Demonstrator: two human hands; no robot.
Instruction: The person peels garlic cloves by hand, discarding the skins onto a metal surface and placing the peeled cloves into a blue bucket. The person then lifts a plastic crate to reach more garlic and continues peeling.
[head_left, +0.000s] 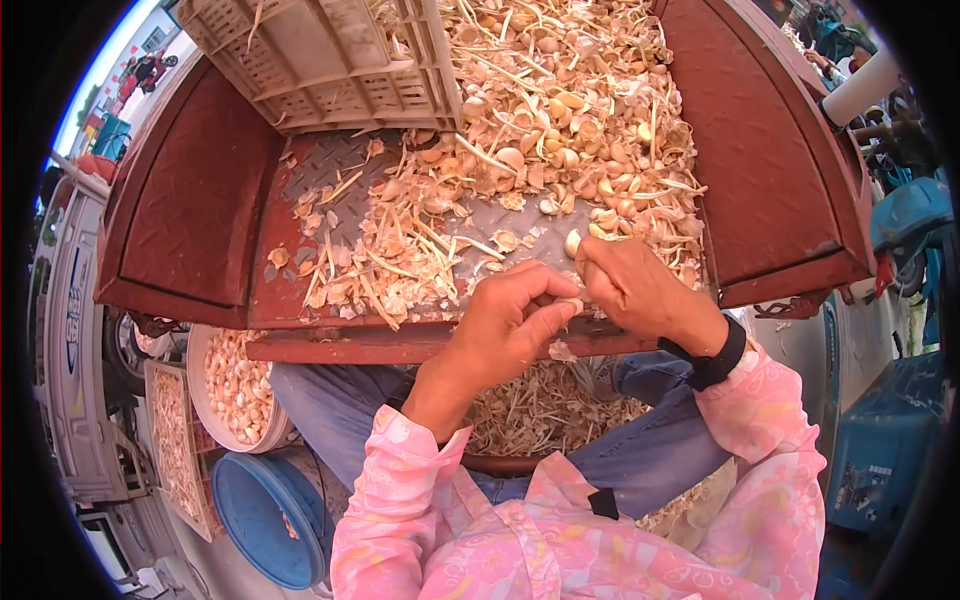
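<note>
Over the front edge of the red metal cart bed (400,345), my left hand (505,325) is closed, its thumb and index finger pinching a small pale piece that looks like garlic. My right hand (635,285) touches or nearly touches it, fingers curled; what they hold, if anything, is hidden. A pale garlic clove (572,243) shows beside the right fingertips. Beyond both hands lies a heap of garlic cloves (560,130) mixed with skins and stalks. Dry stalks and peelings (385,260) are spread to the left of my hands.
A dirty white plastic crate (330,70) stands tilted on the bed. Below left are a white bucket of cloves (238,385), a blue bucket (265,520) and a crate of peelings (175,440). More stalks (545,410) lie between my knees. Vehicles flank the cart.
</note>
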